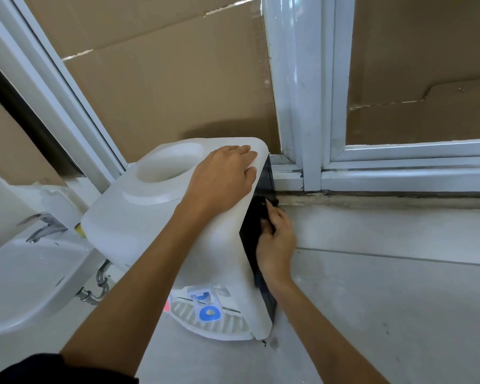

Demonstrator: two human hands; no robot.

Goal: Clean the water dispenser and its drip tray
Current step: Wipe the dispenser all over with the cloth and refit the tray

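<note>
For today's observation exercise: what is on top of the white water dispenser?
The left hand rests flat on the water dispenser top, beside the empty round bottle well. The surface under the palm is covered.

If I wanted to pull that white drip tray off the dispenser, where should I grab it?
Probably by the drip tray's rounded front rim, coming from the front, low by the floor. It juts out from the water dispenser's base below the blue tap, so that curved edge is the part left free.

Floor: pale grey concrete floor (385, 300).
1 white water dispenser (161, 231) stands directly on it, drip tray (205, 320) at its base; dark specks near the dispenser's corner.
</note>
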